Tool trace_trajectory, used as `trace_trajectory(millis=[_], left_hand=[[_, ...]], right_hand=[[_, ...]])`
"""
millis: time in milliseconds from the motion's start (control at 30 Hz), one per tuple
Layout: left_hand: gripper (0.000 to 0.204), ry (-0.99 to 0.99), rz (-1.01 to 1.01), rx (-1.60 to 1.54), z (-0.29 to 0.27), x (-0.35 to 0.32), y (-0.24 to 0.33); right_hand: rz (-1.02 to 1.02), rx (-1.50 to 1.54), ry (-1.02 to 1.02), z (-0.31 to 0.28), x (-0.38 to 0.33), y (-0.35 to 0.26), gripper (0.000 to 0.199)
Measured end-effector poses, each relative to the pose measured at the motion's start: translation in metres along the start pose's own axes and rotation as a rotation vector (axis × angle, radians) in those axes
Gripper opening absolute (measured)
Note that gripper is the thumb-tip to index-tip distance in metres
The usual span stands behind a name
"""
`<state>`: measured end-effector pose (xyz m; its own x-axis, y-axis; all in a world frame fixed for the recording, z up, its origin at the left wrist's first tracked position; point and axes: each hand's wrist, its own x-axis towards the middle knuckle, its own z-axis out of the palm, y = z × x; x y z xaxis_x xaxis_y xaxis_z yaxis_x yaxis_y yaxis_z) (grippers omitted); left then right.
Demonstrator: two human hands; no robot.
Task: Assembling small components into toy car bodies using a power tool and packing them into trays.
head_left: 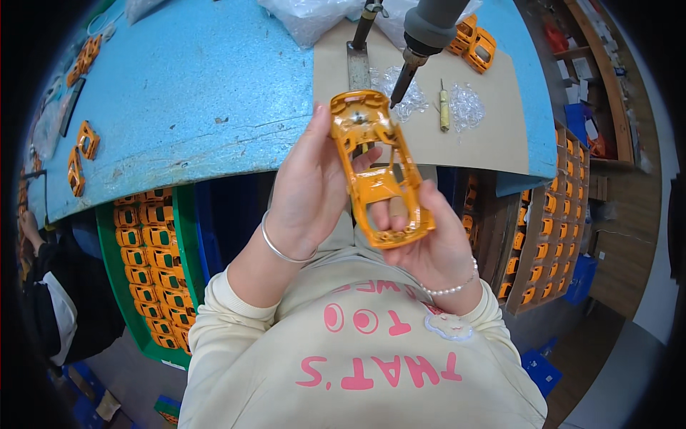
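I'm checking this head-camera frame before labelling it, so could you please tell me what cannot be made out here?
- Orange toy car shell: its outer face is turned away; left hand and right hand cover its sides.
- Hanging power tool: upper body cut off by the top edge.
- Clear small parts on the cardboard: too small to identify.
- Person at left: mostly lost in the dark rim.

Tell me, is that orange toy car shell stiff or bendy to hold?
The orange toy car shell probably stays stiff: it keeps its shape, held only at its ends by the left hand and right hand. Hollow, with thin window frames, it looks light and possibly fragile.
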<state>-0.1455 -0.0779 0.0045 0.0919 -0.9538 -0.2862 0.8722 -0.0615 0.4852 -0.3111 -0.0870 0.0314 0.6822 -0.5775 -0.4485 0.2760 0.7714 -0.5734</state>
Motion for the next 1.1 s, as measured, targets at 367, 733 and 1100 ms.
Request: trace_trajectory(millis=[367, 733, 1100], left_hand=[[0.051, -0.146, 0.081, 0.214, 0.014, -0.012, 0.008], [0.053, 0.011, -0.031, 0.139, 0.007, -0.022, -0.004], [0.056, 0.203, -0.063, -0.09, -0.039, -0.041, -0.02]], right_hand=[[-0.038, 0.208, -0.173, 0.004, -0.023, -0.003, 0.06], [0.018, 0.249, -0.107, -0.006, -0.019, 0.006, 0.057], [-0.746, -1.511, 0.444, -0.058, 0.051, -0.01, 0.015]])
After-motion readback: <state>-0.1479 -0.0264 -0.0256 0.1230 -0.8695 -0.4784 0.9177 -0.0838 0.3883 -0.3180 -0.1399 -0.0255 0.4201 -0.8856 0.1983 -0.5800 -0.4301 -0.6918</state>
